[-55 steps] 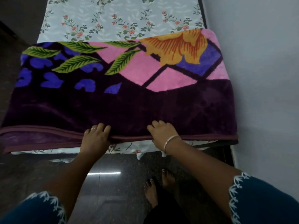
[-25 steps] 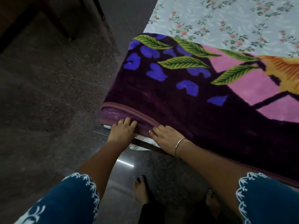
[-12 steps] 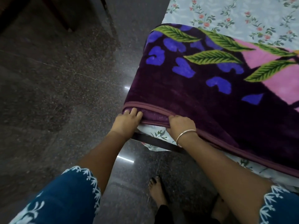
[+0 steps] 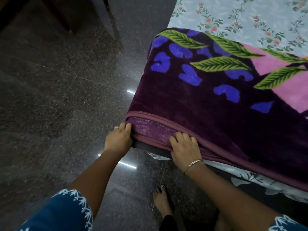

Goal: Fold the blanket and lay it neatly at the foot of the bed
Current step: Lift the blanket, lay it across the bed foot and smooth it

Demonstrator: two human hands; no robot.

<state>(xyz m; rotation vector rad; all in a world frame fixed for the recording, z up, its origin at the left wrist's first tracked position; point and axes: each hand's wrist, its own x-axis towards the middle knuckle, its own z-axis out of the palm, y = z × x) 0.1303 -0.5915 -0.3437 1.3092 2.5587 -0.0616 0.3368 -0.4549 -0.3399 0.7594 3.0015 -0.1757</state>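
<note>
Your left hand (image 4: pixel 118 142) grips the folded blanket (image 4: pixel 208 104) at its near corner, fingers curled over the hem; right hand (image 4: pixel 184 149) pinches the lower layers just beside it (bangle on wrist). Blanket lies across the bed (image 4: pixel 250 15) w/ floral sheet, by the dark floor (image 4: pixel 58 97).

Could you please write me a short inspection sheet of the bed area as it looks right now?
Surface: bed with a floral sheet.
Job's things: folded blanket lies across the foot of the bed, its bound edges stacked at the near corner.
Clutter: nothing seen.
Hands: left hand grips the blanket's corner; right hand rests on the edge with fingers curled over it.
Cables: nothing seen.
Surroundings: dark polished floor; dark furniture at top left.
</note>
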